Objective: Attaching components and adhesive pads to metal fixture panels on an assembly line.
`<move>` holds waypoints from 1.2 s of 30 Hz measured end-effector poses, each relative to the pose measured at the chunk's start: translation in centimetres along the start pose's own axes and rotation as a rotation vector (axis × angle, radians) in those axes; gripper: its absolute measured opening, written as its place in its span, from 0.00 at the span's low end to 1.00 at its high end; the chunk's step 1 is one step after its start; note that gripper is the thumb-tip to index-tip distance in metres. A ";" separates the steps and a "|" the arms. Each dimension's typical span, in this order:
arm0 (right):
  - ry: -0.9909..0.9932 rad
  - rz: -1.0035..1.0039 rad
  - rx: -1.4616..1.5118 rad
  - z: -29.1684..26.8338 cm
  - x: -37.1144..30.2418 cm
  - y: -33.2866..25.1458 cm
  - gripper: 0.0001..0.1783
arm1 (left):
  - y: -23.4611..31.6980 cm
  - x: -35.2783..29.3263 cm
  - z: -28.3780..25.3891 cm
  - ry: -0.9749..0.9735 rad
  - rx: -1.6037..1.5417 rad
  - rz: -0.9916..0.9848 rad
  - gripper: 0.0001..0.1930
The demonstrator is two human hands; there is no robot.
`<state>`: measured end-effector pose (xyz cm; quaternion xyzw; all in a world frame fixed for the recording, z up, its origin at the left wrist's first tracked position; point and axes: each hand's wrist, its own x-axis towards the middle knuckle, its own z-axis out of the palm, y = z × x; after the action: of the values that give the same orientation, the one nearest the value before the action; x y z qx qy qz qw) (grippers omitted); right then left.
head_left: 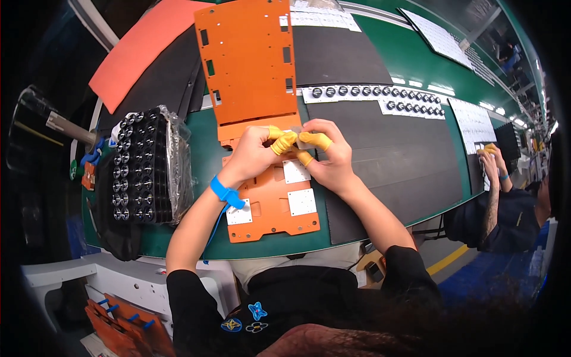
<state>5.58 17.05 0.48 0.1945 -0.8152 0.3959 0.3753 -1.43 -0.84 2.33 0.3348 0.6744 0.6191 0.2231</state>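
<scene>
My left hand and my right hand meet over an orange fixture. Yellow finger cots cover several of their fingertips. Both hands are closed in a pinch on a small greyish piece, mostly hidden by the fingers, so its kind cannot be told. Below the hands, white square boards with small holes sit in the fixture: one board beside my right fingers, another board nearer me, and a third board at the left. The fixture's tall orange lid stands raised behind. A blue wrist strap with a cord circles my left wrist.
At left stands a black tray of round dark parts with clear plastic wrap. White strips with black round parts lie on dark mats at right. A salmon sheet lies far left. A co-worker's hands work at far right.
</scene>
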 end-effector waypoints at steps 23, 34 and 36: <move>-0.032 0.154 0.058 -0.2 -0.3 0.9 0.20 | -3.8 -7.0 -5.9 0.683 0.626 -0.283 0.19; -0.096 0.205 0.137 0.2 -0.5 1.2 0.19 | -4.1 -7.1 -6.1 0.588 0.408 -0.387 0.18; -0.102 0.209 0.141 0.1 -0.6 1.3 0.18 | -3.8 -6.9 -5.7 0.588 0.416 -0.374 0.17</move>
<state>5.09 17.80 -0.65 0.1542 -0.8193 0.4787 0.2754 -1.48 -9.79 -1.45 0.0531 0.8696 0.4876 0.0572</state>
